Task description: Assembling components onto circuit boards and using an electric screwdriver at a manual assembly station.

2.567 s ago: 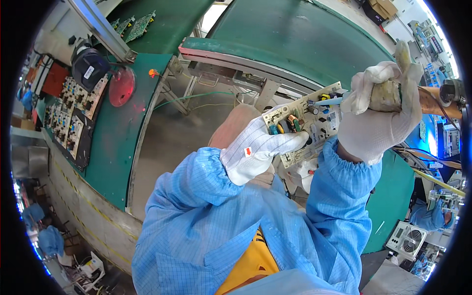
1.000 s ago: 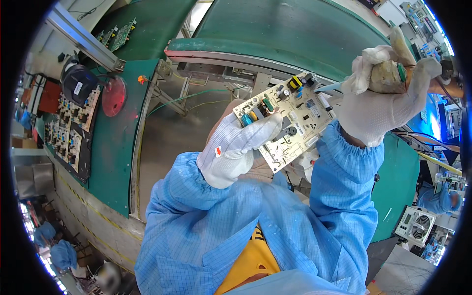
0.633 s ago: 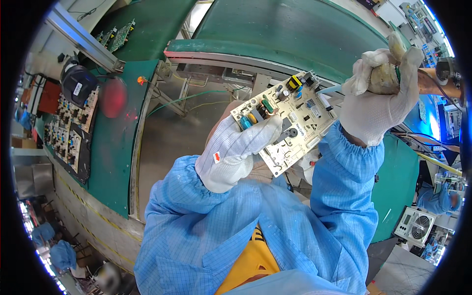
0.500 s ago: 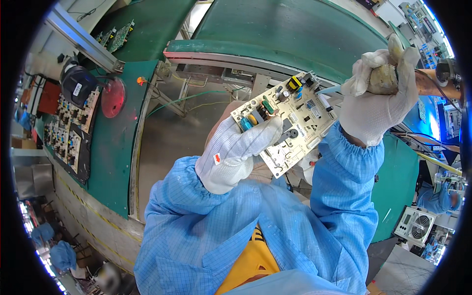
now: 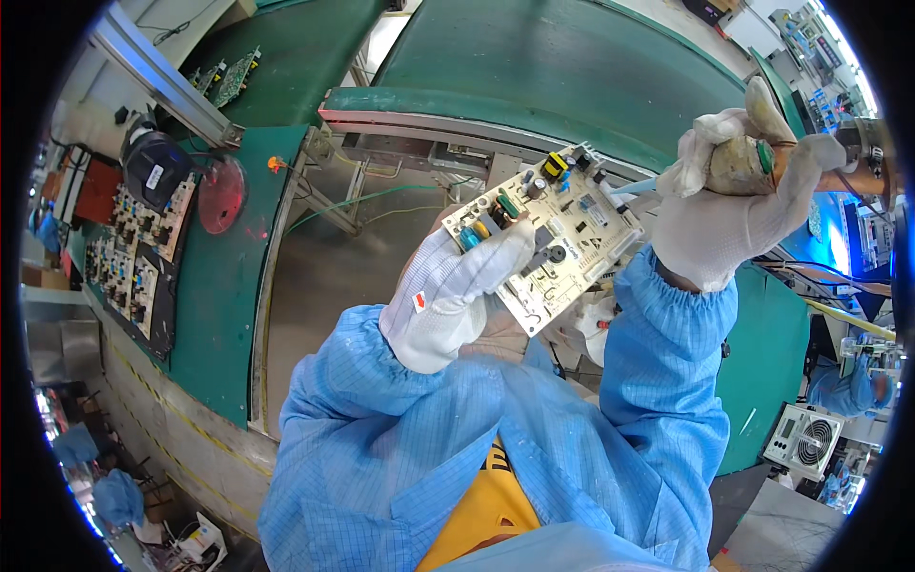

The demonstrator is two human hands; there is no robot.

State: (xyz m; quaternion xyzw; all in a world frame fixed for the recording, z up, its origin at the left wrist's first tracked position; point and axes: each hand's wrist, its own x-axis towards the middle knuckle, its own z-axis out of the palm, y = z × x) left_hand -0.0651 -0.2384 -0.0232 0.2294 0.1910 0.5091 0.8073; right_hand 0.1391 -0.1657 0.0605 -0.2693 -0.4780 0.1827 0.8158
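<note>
My left hand (image 5: 453, 291), in a white glove, grips a cream circuit board (image 5: 558, 262) by its near left side, thumb over the top. Dark, yellow, green and blue components stand up from the tilted board. On the right, my gloved right hand (image 5: 729, 205) is closed round a worn, tan, thick-bodied tool (image 5: 742, 167) with a green ring at its end. From that hand a tapered, pale blue nozzle (image 5: 637, 186) points left, its tip close to the board's right edge. Whether the tip touches the board, I cannot tell. The glove hides part of the tool.
A green conveyor (image 5: 534, 67) runs across the far side behind a metal rail. To the left, a green bench (image 5: 224, 305) carries several boards (image 5: 133, 257) and a black device (image 5: 152, 167). At lower right stands a white box with a fan (image 5: 805, 439). A brown cylindrical arm (image 5: 829, 167) sits beside my right hand.
The board has shifted slightly left in my left hand. My right hand's outer fingers have spread to the right, baring the tool's green ring, and the nozzle has dropped a little nearer me.
</note>
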